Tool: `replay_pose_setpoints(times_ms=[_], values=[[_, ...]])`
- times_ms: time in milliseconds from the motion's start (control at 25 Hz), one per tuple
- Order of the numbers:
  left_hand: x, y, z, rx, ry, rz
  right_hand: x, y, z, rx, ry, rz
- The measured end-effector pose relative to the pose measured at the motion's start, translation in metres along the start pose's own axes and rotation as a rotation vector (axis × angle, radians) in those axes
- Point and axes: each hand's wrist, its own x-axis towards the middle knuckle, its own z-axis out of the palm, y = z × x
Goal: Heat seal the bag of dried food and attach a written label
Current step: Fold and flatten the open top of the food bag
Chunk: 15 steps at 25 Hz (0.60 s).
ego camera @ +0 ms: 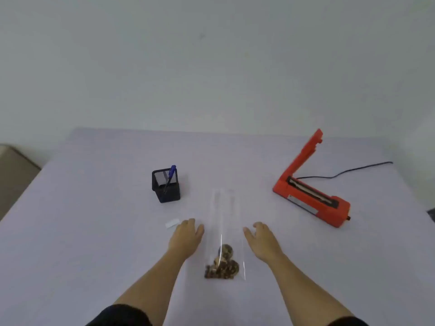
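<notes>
One table point(94, 231) with a pale cover carries every item in the head view.

1. Heat sealer point(313, 198): red, on the right side of the table, well apart from the bag. Its sealing arm point(303, 156) is raised, which exposes the sealing strip along the base. A black cable point(348, 171) runs from behind the unit toward the right edge of the table.

2. Bag point(227, 215): clear plastic, flat on the table at centre, between the two hands. Its long axis points away from the person. The dried food point(222, 267) lies gathered at the near end. The far end is flat.

3. Left hand point(186, 238): palm down, just beside the left edge of the bag. Fingers are loosely bent and hold nothing. Contact with the bag cannot be confirmed.

4. Right hand point(261, 241): palm down, just beside the right edge of the bag. Fingers are loosely bent and hold nothing. Contact with the bag cannot be confirmed.

5. Pen holder point(166, 187): black mesh, upright, left of the far end of the bag.

6. Pen point(170, 176): blue, leaning inside the pen holder.

7. Label point(172, 223): small white strip, flat on the table just beyond the left hand's fingers. No writing can be made out on it.
</notes>
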Motion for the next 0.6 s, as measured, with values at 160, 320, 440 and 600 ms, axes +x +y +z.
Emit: replay_pose_setpoints(times_ms=[160,320,440,600], values=[[-0.006,-0.002,0.044,-0.306,0.001,-0.146,-0.001,0.010,0.029,0.152,0.021,0.091],[-0.004,0.010,0.059,-0.528,0.056,-0.224,0.002,0.007,0.037,0.382,0.019,0.096],[-0.001,0.005,0.058,-0.668,0.047,-0.264,0.004,0.014,0.037,0.479,0.015,0.110],[-0.002,-0.010,0.050,-0.751,-0.038,-0.206,0.005,0.023,0.030,0.494,-0.075,0.076]])
